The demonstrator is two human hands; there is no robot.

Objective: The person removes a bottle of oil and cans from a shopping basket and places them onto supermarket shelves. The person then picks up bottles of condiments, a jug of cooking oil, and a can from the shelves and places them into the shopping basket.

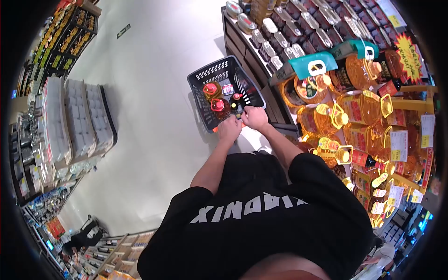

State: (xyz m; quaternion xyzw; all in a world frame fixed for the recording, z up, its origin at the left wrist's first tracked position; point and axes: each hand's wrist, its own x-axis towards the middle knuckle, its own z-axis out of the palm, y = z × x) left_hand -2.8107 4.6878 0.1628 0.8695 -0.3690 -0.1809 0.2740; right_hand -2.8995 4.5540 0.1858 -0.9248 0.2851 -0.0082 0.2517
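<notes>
A dark grey plastic shopping basket [198,100] with slotted walls is in front of me. My left hand [230,129] is closed on the orange handle bar at its near edge. Just to the right, my right hand [255,118] is wrapped over the same bar, the two hands almost touching. Inside the basket stand an oil bottle [212,89] with a red cap, a darker bottle [221,108] with a red cap and loop handle, and a slim dark bottle [237,99]. A small yellow cap shows near my fingers. What carries the basket is hidden.
Close on the right, a display holds large cooking oil bottles [322,116] and rows of packaged goods [308,21]. On the left stand stacked pale packages [79,116] and a shelf [70,37]. Pale floor [144,107] runs between them. A person [84,235] is at lower left.
</notes>
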